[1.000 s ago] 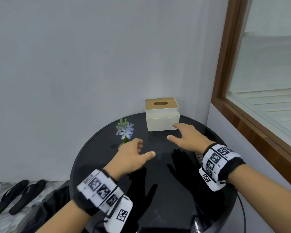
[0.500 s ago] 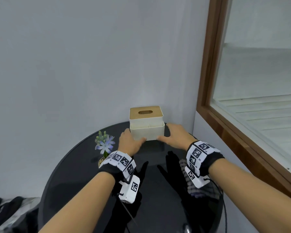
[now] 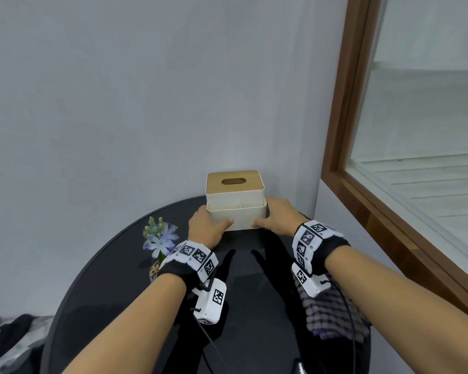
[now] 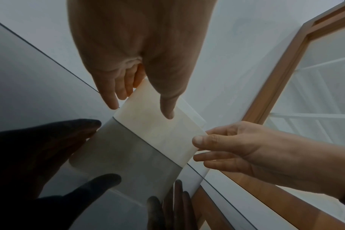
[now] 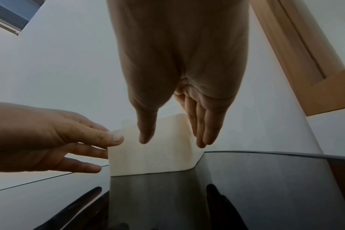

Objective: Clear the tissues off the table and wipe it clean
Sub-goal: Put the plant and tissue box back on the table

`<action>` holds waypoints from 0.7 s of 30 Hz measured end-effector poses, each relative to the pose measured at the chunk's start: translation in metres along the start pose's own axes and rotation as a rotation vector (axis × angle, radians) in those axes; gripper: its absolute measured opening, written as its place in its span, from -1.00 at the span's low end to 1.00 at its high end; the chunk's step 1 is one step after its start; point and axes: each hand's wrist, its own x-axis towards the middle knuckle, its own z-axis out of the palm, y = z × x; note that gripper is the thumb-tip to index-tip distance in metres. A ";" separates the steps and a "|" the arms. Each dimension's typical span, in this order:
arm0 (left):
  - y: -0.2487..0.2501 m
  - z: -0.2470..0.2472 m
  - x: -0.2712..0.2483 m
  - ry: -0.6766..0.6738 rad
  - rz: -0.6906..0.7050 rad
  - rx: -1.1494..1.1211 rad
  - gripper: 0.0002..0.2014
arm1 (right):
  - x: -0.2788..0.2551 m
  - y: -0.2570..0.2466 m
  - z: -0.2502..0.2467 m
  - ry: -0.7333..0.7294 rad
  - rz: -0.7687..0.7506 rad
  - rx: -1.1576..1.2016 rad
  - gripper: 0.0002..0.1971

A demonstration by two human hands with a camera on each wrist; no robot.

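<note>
A cream tissue box (image 3: 235, 195) with a wooden lid stands at the back of the round black glass table (image 3: 114, 271), close to the wall. My left hand (image 3: 208, 228) clasps its lower left corner, thumb on the front face and fingers along the side. My right hand (image 3: 276, 217) clasps the lower right corner the same way. The left wrist view shows the box (image 4: 158, 132) between the left hand (image 4: 144, 105) and the right hand (image 4: 226, 147). In the right wrist view the box (image 5: 158, 158) rests on the glass. No loose tissues are in view.
A checked cloth (image 3: 333, 311) lies on the table's right side under my right forearm. A small pot of blue flowers (image 3: 160, 238) stands left of my left wrist. A wood-framed window (image 3: 362, 201) runs along the right. Dark slippers (image 3: 0, 327) lie on the floor at left.
Both hands have reached forward from the middle of the table to the tissue box and closed in on its two front corners. The view has shifted closer to the table.
</note>
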 end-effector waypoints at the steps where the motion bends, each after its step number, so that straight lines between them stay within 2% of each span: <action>1: 0.001 0.000 0.000 0.003 0.004 -0.007 -0.46 | 0.001 0.000 0.000 0.000 -0.005 0.002 -0.49; 7: -0.002 0.002 0.006 0.029 0.002 -0.018 -0.51 | 0.014 0.007 0.004 -0.006 0.011 0.049 -0.56; 14: -0.006 0.003 0.008 0.077 0.008 -0.056 -0.56 | 0.020 0.014 0.005 0.051 0.047 0.056 -0.68; 21: -0.006 0.000 -0.010 0.123 0.017 -0.142 -0.61 | 0.010 0.016 -0.001 0.057 0.055 0.029 -0.65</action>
